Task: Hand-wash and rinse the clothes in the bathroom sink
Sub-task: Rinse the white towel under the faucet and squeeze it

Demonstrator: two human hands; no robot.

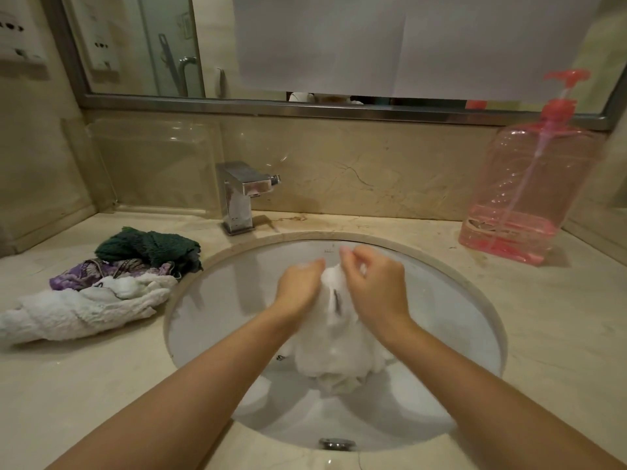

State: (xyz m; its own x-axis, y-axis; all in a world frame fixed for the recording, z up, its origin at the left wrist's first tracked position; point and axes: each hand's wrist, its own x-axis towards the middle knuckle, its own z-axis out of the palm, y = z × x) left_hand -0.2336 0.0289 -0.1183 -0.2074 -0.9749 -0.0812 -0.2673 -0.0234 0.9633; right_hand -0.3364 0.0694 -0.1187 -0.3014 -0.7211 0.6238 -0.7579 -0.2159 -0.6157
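Desk (559, 334) is beige stone w/ a round white sink (210, 300) set in it, mirror (135, 45) above along the back wall. Big pink pump bottle (529, 198) stands at the right rear, low on liquid, well apart from the hands. Pile of clothes (88, 300) waits on the desk just left of the sink rim: white towel-like piece in front, purple patterned one behind it, dark green one at the back. Chrome tap (241, 198) sits behind the sink, left of centre; no water seen running. In the sink, held up over the bowl, is the white cloth (332, 354), soapy at the top, lower part hanging toward the basin. Left hand (298, 286) & right hand (376, 286) both have fingers curled round the top of it, close together, foam between them. Step in hand looks like the scrub: rubbing the bunched part hand vs hand. Judged approx early-to-mid task, as three pieces are still unwashed. Next prob needs working down the rest of the cloth, then tap on to rinse the suds out, keeping it over the bowl so drips stay in
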